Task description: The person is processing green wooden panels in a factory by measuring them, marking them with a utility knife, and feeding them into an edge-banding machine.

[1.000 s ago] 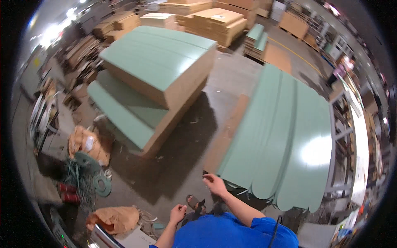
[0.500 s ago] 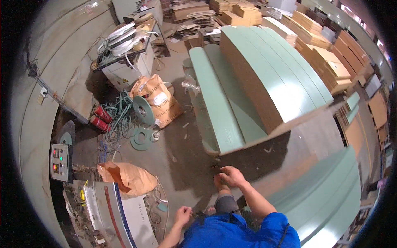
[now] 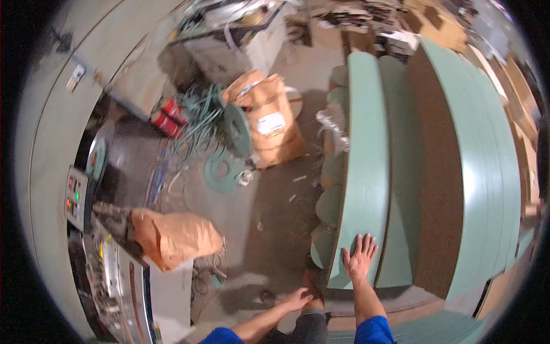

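My right hand lies flat with its fingers spread on the near end of a long, narrow pale-green board, the top one of a stack. My left hand hangs in front of my leg, fingers loosely stretched, with nothing visible in it. Just right of the first board, a second green board lies alongside. Beyond it rises a taller stack of green-topped boards with brown side edges. Rounded green board ends stick out along the left side of the stack.
At left stands a machine with a control box and a brown paper sack beside it. Farther off are another paper sack, a green tape roll, red cylinders and tangled green strips. Clear plastic wrap hangs by the boards.
The view has turned and moved closer to the green boards. My right hand has gone from in front of my leg onto the narrow board. My left hand has shifted toward my leg.
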The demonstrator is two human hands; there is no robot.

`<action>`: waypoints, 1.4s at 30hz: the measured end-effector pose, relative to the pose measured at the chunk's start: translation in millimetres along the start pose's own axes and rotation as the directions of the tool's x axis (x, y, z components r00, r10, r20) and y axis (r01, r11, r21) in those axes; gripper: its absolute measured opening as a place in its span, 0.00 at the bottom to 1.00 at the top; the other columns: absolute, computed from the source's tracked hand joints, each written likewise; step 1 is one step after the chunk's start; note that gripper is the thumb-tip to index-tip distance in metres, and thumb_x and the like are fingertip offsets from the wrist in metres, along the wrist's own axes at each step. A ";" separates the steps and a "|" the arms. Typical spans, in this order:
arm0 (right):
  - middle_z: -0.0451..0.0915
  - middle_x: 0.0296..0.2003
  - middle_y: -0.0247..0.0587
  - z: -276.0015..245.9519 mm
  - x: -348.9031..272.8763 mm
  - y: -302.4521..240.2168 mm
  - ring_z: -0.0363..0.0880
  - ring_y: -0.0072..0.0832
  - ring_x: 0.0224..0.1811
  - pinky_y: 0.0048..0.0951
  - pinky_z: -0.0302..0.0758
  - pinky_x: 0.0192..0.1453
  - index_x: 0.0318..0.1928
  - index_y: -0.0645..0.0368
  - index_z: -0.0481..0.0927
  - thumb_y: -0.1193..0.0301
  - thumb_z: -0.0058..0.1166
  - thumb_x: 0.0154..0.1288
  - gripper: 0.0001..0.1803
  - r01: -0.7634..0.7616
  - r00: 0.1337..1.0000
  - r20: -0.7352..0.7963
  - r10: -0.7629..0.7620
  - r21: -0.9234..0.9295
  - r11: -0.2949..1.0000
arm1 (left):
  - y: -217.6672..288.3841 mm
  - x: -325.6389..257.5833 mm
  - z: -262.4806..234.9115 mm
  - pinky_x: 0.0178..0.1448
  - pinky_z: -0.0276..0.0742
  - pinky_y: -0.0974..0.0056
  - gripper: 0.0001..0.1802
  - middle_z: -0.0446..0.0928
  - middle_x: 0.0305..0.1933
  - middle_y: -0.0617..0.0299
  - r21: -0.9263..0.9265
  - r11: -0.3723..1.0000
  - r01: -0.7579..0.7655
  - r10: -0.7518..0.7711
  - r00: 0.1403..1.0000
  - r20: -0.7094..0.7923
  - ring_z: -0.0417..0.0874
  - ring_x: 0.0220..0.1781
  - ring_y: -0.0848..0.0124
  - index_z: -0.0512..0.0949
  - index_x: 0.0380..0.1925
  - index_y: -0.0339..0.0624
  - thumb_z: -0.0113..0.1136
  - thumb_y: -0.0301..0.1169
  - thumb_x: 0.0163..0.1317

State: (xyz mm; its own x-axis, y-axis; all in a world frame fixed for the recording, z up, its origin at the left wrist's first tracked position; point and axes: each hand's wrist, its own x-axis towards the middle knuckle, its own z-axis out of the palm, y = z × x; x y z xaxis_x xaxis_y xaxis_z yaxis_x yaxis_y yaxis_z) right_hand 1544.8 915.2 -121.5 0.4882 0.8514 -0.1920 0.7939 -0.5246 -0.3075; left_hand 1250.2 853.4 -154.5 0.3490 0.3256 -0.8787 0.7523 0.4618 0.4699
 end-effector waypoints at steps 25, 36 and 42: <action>0.77 0.62 0.40 -6.8 21.1 -195.4 0.77 0.40 0.61 0.37 0.74 0.65 0.66 0.59 0.73 0.41 0.47 0.73 0.37 -0.428 0.890 0.408 -0.201 0.902 -0.064 | -90.3 -382.1 -147.0 0.52 0.79 0.52 0.34 0.82 0.46 0.41 -0.443 0.854 -0.272 -0.344 0.345 -0.873 0.85 0.50 0.54 0.78 0.52 0.33 0.65 0.55 0.64; 0.68 0.66 0.43 -51.3 -276.3 -356.3 0.66 0.46 0.66 0.54 0.67 0.66 0.68 0.54 0.68 0.36 0.49 0.65 0.42 -0.721 0.640 0.663 -0.387 0.693 -0.004 | -394.6 -575.2 -68.3 0.49 0.75 0.53 0.28 0.84 0.38 0.44 -0.528 0.702 -0.477 -0.698 -0.317 -0.642 0.83 0.42 0.53 0.78 0.35 0.30 0.54 0.50 0.73; 0.71 0.66 0.43 -97.0 -185.8 -418.2 0.70 0.43 0.66 0.46 0.67 0.70 0.68 0.57 0.68 0.40 0.49 0.69 0.40 -0.542 0.778 0.499 -0.382 0.840 -0.005 | -488.8 -605.5 -20.6 0.59 0.73 0.54 0.32 0.82 0.51 0.40 -0.514 0.633 -0.579 -0.763 -0.355 -0.540 0.81 0.55 0.49 0.77 0.52 0.28 0.52 0.53 0.73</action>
State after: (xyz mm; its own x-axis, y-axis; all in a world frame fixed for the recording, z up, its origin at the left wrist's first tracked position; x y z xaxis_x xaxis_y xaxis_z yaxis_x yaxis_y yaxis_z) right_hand 1157.2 976.6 133.2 -0.1045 0.8612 -0.4974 -0.5736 -0.4607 -0.6773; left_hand 659.7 447.5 149.6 -0.9997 -0.0230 -0.0013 -0.0132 0.5275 0.8495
